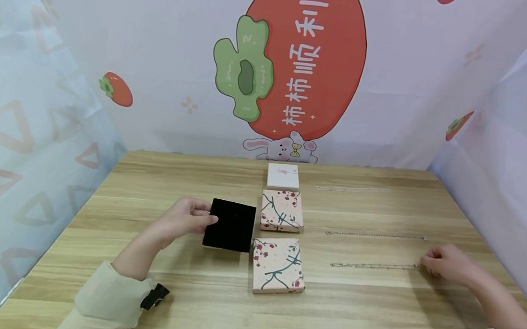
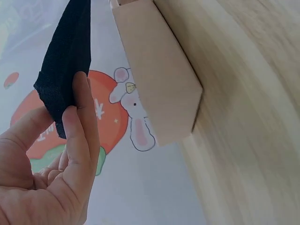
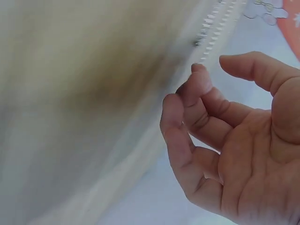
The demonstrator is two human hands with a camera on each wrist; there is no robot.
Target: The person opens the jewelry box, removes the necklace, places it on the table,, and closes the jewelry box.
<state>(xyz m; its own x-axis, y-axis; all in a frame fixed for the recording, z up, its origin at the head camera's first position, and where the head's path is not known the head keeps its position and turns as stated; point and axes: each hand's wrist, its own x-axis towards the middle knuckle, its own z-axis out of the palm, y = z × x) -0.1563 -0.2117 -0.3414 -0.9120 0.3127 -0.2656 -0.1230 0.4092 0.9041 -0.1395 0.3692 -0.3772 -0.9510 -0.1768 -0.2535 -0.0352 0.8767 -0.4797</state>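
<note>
My left hand (image 1: pixel 184 219) pinches a square black foam pad (image 1: pixel 231 226) by its left edge, tilted above the table. In the left wrist view, the thumb and fingers (image 2: pixel 80 101) are on either side of the pad (image 2: pixel 65 61). Just right of the pad stand two floral boxes, the middle one (image 1: pixel 281 211) and the nearest one (image 1: pixel 279 265). At the right end of the nearest thin chain (image 1: pixel 373 266) is my right hand (image 1: pixel 449 263), its fingers bent. The right wrist view shows a gap between thumb and forefinger (image 3: pixel 201 79), with nothing visible between them.
A smaller white box (image 1: pixel 283 177) stands at the back of the row. Two more chains lie to the right, one silvery (image 1: pixel 374 235) and a fainter one (image 1: pixel 354 189) farther back. A printed cloth (image 1: pixel 161 98) rises behind the wooden table (image 1: pixel 189 307) and along both sides.
</note>
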